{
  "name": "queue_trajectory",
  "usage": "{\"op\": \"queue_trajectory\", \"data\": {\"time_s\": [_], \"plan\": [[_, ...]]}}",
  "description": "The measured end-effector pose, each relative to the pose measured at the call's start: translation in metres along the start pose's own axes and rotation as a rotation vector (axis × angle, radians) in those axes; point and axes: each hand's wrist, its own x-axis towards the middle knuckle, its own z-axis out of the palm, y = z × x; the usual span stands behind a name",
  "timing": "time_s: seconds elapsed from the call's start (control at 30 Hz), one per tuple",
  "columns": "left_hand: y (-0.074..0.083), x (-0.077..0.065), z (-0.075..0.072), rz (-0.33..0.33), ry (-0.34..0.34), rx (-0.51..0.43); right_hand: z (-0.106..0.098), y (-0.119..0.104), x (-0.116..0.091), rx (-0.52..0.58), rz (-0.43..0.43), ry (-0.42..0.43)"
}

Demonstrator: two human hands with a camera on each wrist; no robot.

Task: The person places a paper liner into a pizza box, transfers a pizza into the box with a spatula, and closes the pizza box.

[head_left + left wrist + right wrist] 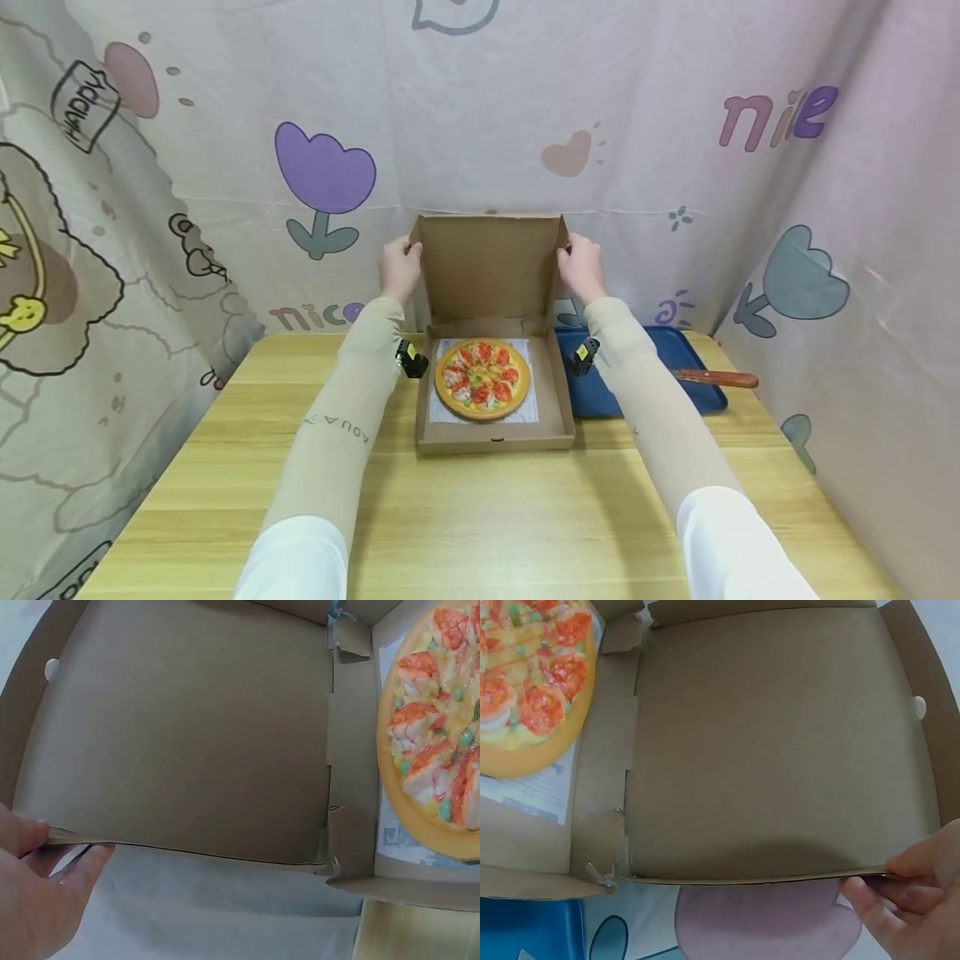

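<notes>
A cardboard pizza box (495,444) stands on the table with its lid (491,267) raised upright at the back. My left hand (400,268) pinches the lid's left side edge near the top, thumb on the inner side, as the left wrist view shows. On the opposite side edge, my right hand (581,265) pinches the lid at about the same height. Inside the box lies a round pizza (482,378) with red and white topping pieces, green bits and a thick golden crust. Under it is a sheet of printed paper (531,408).
A blue tray (600,406) lies right of the box, partly behind my right forearm. Across its right rim extends a brown wooden handle (720,379); its other end is hidden by the arm. A printed curtain (480,125) hangs behind the wooden table (495,525).
</notes>
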Motion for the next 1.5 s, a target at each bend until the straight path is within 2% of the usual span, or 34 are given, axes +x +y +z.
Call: {"op": "queue_trajectory", "data": {"time_s": [0.17,0.43,0.6,0.93,1.03,1.17,1.3,1.5], "plan": [[0.001,-0.003,-0.005,0.023,-0.007,-0.006,0.001,0.0,-0.002,0.018,-0.018,0.031],[-0.007,-0.012,-0.01,0.07,-0.021,-0.036,0.002,0.003,-0.012,0.017,-0.028,-0.015],[-0.012,-0.017,-0.01,0.089,-0.013,-0.04,0.005,0.005,-0.019,0.043,-0.029,-0.007],[-0.017,-0.019,-0.008,0.027,0.001,-0.2,0.009,0.005,-0.026,0.108,-0.05,0.088],[-0.018,-0.02,-0.009,0.042,0.002,-0.193,0.01,0.006,-0.027,0.118,-0.051,0.088],[-0.022,-0.025,-0.011,0.055,-0.007,-0.157,0.012,0.01,-0.032,0.127,-0.05,0.044],[-0.029,-0.032,-0.01,0.03,-0.031,-0.131,0.015,0.015,-0.04,0.128,-0.041,0.016],[-0.032,-0.039,-0.009,0.004,-0.046,-0.154,0.017,0.017,-0.044,0.15,-0.042,0.014]]}}
